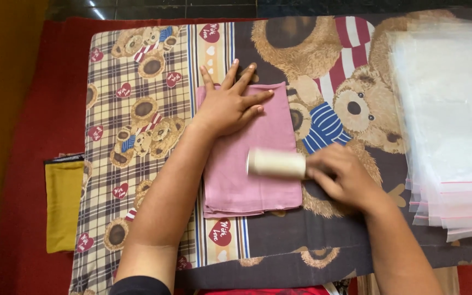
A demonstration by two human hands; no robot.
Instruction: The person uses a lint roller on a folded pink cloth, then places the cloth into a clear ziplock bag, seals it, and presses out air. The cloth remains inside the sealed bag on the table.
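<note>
A folded pink cloth (260, 180) lies flat on a teddy-bear patterned sheet (137, 120). My left hand (228, 104) rests flat on the cloth's upper left part, fingers spread. My right hand (342, 177) grips the handle end of a cream-coloured roller (276, 163). The roller lies across the right middle of the pink cloth and looks blurred.
A stack of clear plastic bags (449, 120) with red-lined tops sits at the right. A folded yellow cloth (63, 205) lies at the left on a red mat (28, 136). Dark tiled floor shows at the top edge.
</note>
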